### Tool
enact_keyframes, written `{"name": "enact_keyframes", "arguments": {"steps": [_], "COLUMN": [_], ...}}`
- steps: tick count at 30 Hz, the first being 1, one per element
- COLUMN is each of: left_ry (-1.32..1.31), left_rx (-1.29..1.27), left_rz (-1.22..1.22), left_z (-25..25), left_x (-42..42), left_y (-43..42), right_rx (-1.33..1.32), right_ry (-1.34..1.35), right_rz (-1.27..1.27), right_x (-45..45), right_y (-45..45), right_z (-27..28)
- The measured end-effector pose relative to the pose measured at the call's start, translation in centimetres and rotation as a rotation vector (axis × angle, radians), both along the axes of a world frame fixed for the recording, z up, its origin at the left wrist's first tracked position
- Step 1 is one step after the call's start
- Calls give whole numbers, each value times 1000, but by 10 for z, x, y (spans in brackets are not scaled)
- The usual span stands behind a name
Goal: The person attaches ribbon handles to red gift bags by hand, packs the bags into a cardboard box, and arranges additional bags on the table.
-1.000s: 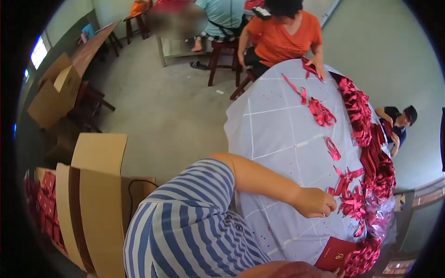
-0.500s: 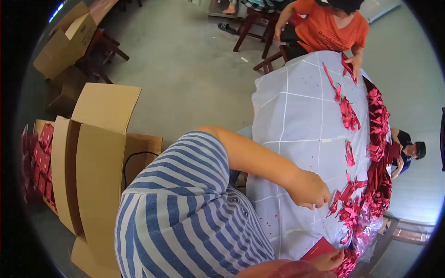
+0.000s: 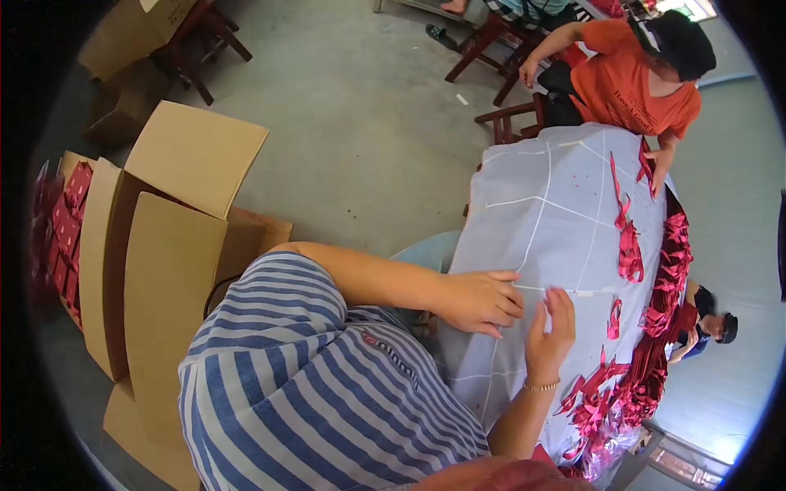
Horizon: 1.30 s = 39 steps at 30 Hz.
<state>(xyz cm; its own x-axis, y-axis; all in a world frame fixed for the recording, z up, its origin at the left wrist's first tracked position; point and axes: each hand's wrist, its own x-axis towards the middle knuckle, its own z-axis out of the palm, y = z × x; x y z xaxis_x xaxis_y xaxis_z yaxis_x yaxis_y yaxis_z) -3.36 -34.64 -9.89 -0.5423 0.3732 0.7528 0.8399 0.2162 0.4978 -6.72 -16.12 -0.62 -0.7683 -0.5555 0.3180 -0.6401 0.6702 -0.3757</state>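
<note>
Over the near edge of the cloth-covered table (image 3: 512, 221), my left hand (image 3: 483, 303) has its fingers loosely spread, with nothing visible in it. Close beside it, my right hand (image 3: 550, 340) is raised with fingers stretched and thumb apart, a beaded bracelet at the wrist. It appears empty. The two hands do not touch. Past my right hand lie loose red ribbons (image 3: 594, 393), a small ribbon loop (image 3: 614, 317) and a long row of red ribbon bows (image 3: 671, 270). A dark red folder (image 3: 540, 455) is mostly hidden behind my right forearm.
A person in orange (image 3: 634, 82) sits at the table's far end, a hand on ribbons. Another person (image 3: 702, 327) sits across. Clear plastic (image 3: 610, 442) lies near the bows. Open cardboard boxes (image 3: 176, 286) and red packages (image 3: 70, 237) stand left; wooden stools (image 3: 491, 57) are behind the table.
My left hand has drawn back from the ribbons and its fingers have opened. My right hand has left the dark red folder and come up beside my left hand. The camera view has shifted.
</note>
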Motion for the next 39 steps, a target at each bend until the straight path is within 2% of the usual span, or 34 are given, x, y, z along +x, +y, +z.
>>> {"name": "enact_keyframes", "arguments": {"steps": [4,6,10,14,16,18,23,39], "left_ry": [59,72,89,121,125,85,68,108], "left_rx": [136,143,166,210,186,155,87,116], "left_rz": [-14,-1,-5,-19,-32,-53,-25,-10], "left_z": [-25,-27,-30,-34,-35,-38,-38,-38], "left_x": [-5,-5,-5,-8,-10,-8,-6,-7], "left_y": [1,0,-1,4,2,3,0,0], "right_rx": [18,17,-46,-152,-167,-206,-241,-297], "right_ry": [41,-40,-206,-333,-314,-424,-408,-434], "right_rz": [198,326,424,360,363,285,297,304], "right_x": [-16,-20,-27,-29,-29,-28,-31,-33], "right_y": [-59,-75,-74,-70,-70,-69,-67,-66], "right_z": [-1,-5,-22,-25,-25,-25,-27,-27]}}
